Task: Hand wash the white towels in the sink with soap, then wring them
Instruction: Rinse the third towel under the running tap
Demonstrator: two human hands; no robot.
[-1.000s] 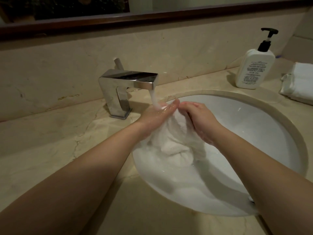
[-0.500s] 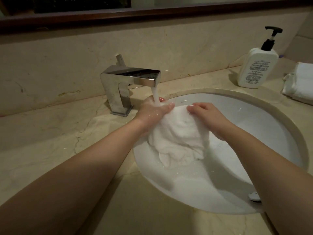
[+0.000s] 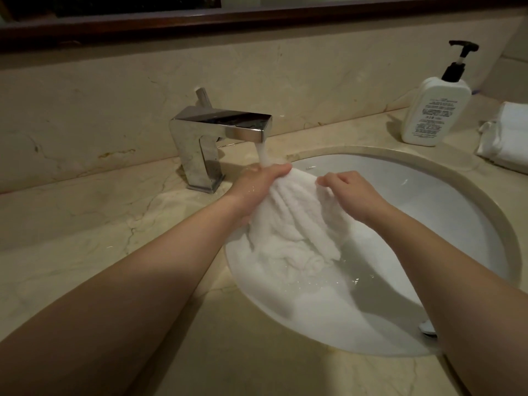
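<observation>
1. Head view shows our surface [image 3: 85,238] on the left, bare marble with lots of room for an elbow.
2. Next comes the tap [image 3: 220,132]. Water [image 3: 263,155] runs from it onto our left hand [image 3: 257,190], which is closed tight on the top edge of the white towel [image 3: 294,232].
3. The towel hangs down into the sink [image 3: 445,178], and its bottom sits in the water there.
4. Our right hand [image 3: 351,192] pinches the towel's other top corner.
5. We think this is the wetting step. We see no foam yet, so next we likely need soap.
6. The soap bottle [image 3: 434,110] stands far right, past the sink rim. One hand must let go and reach over the bowl.
7. Folded towels [image 3: 508,138] sit just beside the bottle, so we should reach carefully.
</observation>
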